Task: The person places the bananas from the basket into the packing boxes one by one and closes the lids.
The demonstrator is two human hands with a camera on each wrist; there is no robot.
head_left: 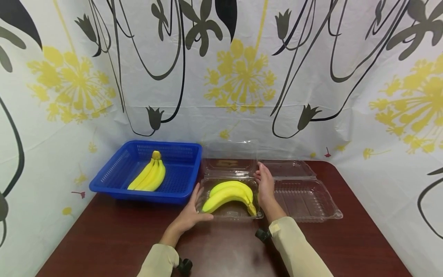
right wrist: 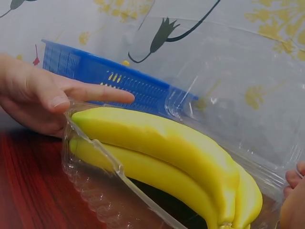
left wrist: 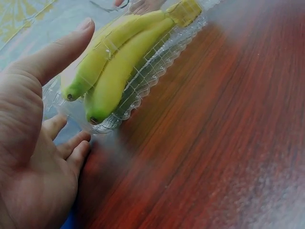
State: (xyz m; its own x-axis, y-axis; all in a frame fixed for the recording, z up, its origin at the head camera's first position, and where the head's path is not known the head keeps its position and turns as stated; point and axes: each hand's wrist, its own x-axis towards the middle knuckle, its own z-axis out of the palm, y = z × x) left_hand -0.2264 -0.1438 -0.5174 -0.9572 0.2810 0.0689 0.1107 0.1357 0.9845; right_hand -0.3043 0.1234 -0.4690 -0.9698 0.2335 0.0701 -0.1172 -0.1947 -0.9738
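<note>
A clear plastic clamshell box point(head_left: 232, 216) holds a bunch of yellow bananas point(head_left: 228, 194) with greenish tips, its clear lid point(head_left: 230, 156) standing raised at the back. At the box's left side is my left hand point(head_left: 189, 217), fingers along the wall and thumb stretched out by the front corner; in the left wrist view its thumb and fingers are spread around that end. My right hand point(head_left: 266, 188) is at the right side, its fingertips by the hinge and the lid's lower edge. Only part of the right hand's fingers point(right wrist: 293, 180) shows in the right wrist view.
A blue plastic basket point(head_left: 104, 186) with another banana bunch point(head_left: 150, 175) stands to the left. To the right lies a second clear clamshell box point(head_left: 304, 198), opened flat. Patterned white cloth point(head_left: 242, 127) hangs behind the dark red table point(head_left: 104, 238).
</note>
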